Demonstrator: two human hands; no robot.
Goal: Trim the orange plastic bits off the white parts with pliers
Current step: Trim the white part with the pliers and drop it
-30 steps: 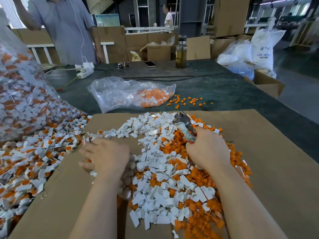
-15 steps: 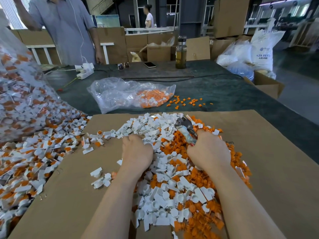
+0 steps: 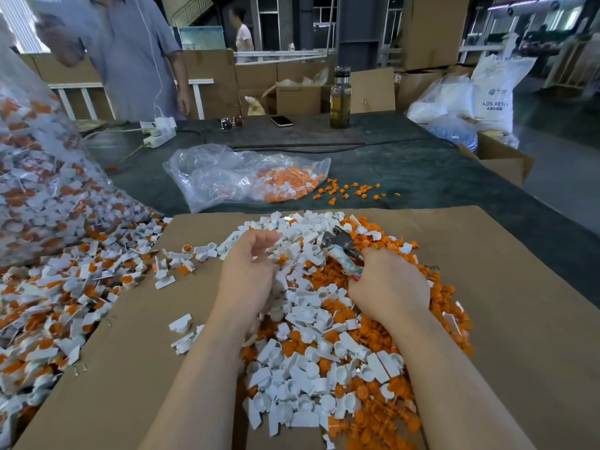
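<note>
Right hand [image 3: 388, 289] grips pliers [image 3: 341, 251]; left hand [image 3: 248, 267] curled, contents unclear. Risk: blades nick fingers, parts [image 3: 305, 306] slide off cardboard.

Your cardboard sheet [image 3: 487, 303] lies on the near counter [image 3: 438, 177]. A pile of parts [image 3: 311, 319] sits at its middle, between your left hand [image 3: 250, 271] and right hand [image 3: 389, 287]. Left of the sheet lies a larger heap [image 3: 48, 303]. Beyond the sheet rests a bag [image 3: 240, 177], and farther still a bottle [image 3: 340, 99].
</note>
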